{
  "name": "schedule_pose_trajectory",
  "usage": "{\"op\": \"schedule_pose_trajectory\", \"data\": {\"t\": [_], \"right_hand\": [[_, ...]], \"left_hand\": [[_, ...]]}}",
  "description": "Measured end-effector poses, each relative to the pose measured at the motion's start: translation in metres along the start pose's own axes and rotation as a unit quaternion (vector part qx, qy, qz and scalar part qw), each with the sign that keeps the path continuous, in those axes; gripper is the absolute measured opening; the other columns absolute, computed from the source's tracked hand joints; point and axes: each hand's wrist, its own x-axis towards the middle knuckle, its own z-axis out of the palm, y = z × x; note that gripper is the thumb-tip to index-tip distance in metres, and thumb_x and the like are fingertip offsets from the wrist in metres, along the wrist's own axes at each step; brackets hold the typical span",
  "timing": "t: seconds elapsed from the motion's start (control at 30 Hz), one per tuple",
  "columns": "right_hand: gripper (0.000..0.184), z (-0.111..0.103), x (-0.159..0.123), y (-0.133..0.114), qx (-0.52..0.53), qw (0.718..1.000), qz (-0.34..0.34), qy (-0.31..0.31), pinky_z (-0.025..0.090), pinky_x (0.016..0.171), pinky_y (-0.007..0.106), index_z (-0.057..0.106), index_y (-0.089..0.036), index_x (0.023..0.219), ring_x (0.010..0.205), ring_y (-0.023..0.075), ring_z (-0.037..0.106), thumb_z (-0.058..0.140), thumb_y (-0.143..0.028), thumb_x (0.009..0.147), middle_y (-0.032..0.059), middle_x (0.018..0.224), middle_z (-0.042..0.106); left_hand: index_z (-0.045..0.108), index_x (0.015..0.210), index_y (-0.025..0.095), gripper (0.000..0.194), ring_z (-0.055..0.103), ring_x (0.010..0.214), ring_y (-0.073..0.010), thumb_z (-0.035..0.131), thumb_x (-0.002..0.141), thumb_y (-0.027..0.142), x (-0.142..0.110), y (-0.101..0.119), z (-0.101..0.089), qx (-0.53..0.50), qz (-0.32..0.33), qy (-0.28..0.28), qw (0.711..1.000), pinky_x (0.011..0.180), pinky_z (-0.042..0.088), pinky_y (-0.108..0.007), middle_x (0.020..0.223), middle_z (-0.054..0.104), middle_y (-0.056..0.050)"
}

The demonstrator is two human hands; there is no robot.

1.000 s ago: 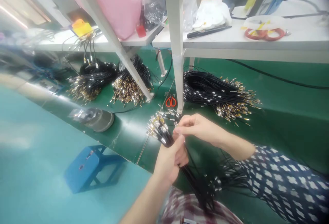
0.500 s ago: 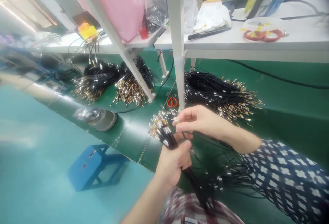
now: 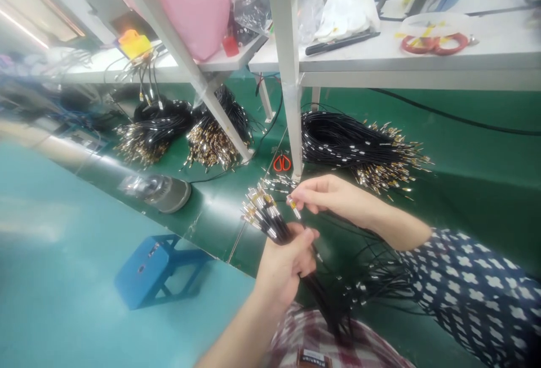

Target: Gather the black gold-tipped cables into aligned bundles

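My left hand (image 3: 287,261) is wrapped round a bundle of black cables (image 3: 270,221), whose metal-tipped ends fan out above the fist. The rest of the bundle hangs down over the checked cloth at my lap. Just right of those tips, my right hand (image 3: 319,193) pinches the connector end of a single cable (image 3: 293,207), silver with a yellow part. Below it, loose black cables (image 3: 380,283) with silver ends lie by my right forearm. Small silver pieces (image 3: 281,182) are scattered on the green surface beyond my hands.
A large cable coil (image 3: 350,142) lies under the white shelf, right of its leg (image 3: 291,75). More bundles (image 3: 215,137) lie left. Red-handled scissors (image 3: 282,163) rest by the leg. A blue stool (image 3: 146,272) and a grey cylindrical object (image 3: 169,193) are at left. Gloves (image 3: 349,13) sit on the shelf.
My right hand has turned slightly, and the connector in its fingers now shows more fully, pointing down. My left hand keeps its hold on the bundle. The view has shifted a little.
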Motion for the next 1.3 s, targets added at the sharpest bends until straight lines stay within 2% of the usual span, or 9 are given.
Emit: {"op": "schedule_pose_trajectory", "data": {"t": [0.17,0.4,0.6,0.73,0.87,0.97,1.1,1.2,1.3], "right_hand": [[0.022,0.001,-0.007,0.003,0.023,0.996,0.040,-0.076,0.046,0.064,0.024,0.070,-0.015,0.074,0.064,0.0097,0.056,0.076,-0.036,0.071,0.0001,0.070,0.067],[0.021,0.005,-0.005,0.007,0.036,0.997,0.041,-0.048,0.041,0.054,0.021,0.068,-0.014,0.071,0.054,0.0064,0.050,0.076,-0.033,0.070,-0.0021,0.061,0.061],[0.036,0.008,-0.005,0.005,0.052,0.998,0.008,-0.031,0.045,0.054,0.022,0.066,-0.017,0.104,0.055,0.0077,0.055,0.075,-0.027,0.071,-0.0038,0.066,0.063],[0.027,0.009,-0.002,-0.004,0.016,0.999,-0.012,-0.028,0.046,0.051,0.023,0.067,-0.016,0.097,0.055,0.0088,0.057,0.073,-0.026,0.072,-0.0027,0.068,0.064],[0.021,0.016,0.003,-0.017,-0.042,0.999,-0.020,-0.015,0.047,0.053,0.023,0.066,-0.016,0.090,0.054,0.0088,0.058,0.073,-0.021,0.071,-0.0041,0.062,0.062],[0.024,0.020,0.004,-0.022,-0.079,0.996,-0.028,-0.003,0.049,0.056,0.023,0.064,-0.017,0.094,0.057,0.0098,0.060,0.072,-0.019,0.072,-0.0037,0.063,0.063],[0.021,0.013,-0.005,-0.002,-0.113,0.992,-0.049,0.041,0.050,0.066,0.025,0.062,-0.017,0.095,0.071,0.0115,0.062,0.067,-0.030,0.080,0.0009,0.082,0.068],[0.024,0.010,-0.022,0.027,-0.149,0.988,-0.032,0.020,0.048,0.070,0.026,0.064,-0.016,0.082,0.077,0.0132,0.061,0.054,-0.036,0.089,0.0017,0.082,0.069],[0.022,0.021,-0.040,0.047,-0.176,0.984,-0.029,0.017,0.046,0.070,0.026,0.065,-0.017,0.085,0.076,0.0133,0.062,0.054,-0.035,0.090,0.0009,0.083,0.070]], "left_hand": [[0.058,0.070,0.012,0.037,0.023,0.033,-0.0007,0.086,0.059,0.033,0.000,0.000,0.000,0.013,0.000,-0.014,1.000,0.038,0.023,-0.017,0.035,0.030,0.013],[0.060,0.070,0.012,0.036,0.023,0.032,-0.0005,0.086,0.059,0.034,0.001,0.000,-0.002,0.014,0.001,-0.025,1.000,0.037,0.023,-0.017,0.036,0.032,0.013],[0.060,0.070,0.013,0.034,0.023,0.032,-0.0019,0.085,0.060,0.033,0.001,-0.002,-0.005,0.010,-0.005,-0.034,0.999,0.038,0.023,-0.018,0.035,0.029,0.013],[0.065,0.078,0.012,0.033,0.020,0.034,-0.0019,0.083,0.064,0.036,0.000,0.000,-0.004,0.027,-0.007,-0.063,0.998,0.038,0.018,-0.019,0.036,0.028,0.013],[0.069,0.079,0.010,0.037,0.021,0.034,-0.0024,0.085,0.061,0.038,0.000,0.004,-0.004,0.060,-0.026,-0.093,0.994,0.039,0.019,-0.019,0.037,0.026,0.013],[0.070,0.075,0.009,0.040,0.020,0.034,-0.0026,0.078,0.070,0.048,0.003,0.006,-0.008,0.067,-0.038,-0.113,0.991,0.039,0.019,-0.020,0.036,0.023,0.012],[0.072,0.079,0.011,0.041,0.018,0.033,-0.0033,0.063,0.083,0.051,0.006,0.008,-0.017,0.047,-0.017,-0.110,0.993,0.039,0.022,-0.020,0.036,0.020,0.011],[0.073,0.090,0.013,0.036,0.015,0.035,-0.0035,0.064,0.084,0.048,0.007,0.009,-0.020,0.030,-0.018,-0.090,0.995,0.039,0.021,-0.019,0.037,0.019,0.011],[0.072,0.099,0.014,0.038,0.014,0.036,-0.0038,0.063,0.085,0.048,0.008,0.010,-0.020,0.031,-0.018,-0.069,0.997,0.039,0.021,-0.019,0.038,0.021,0.012]]}}
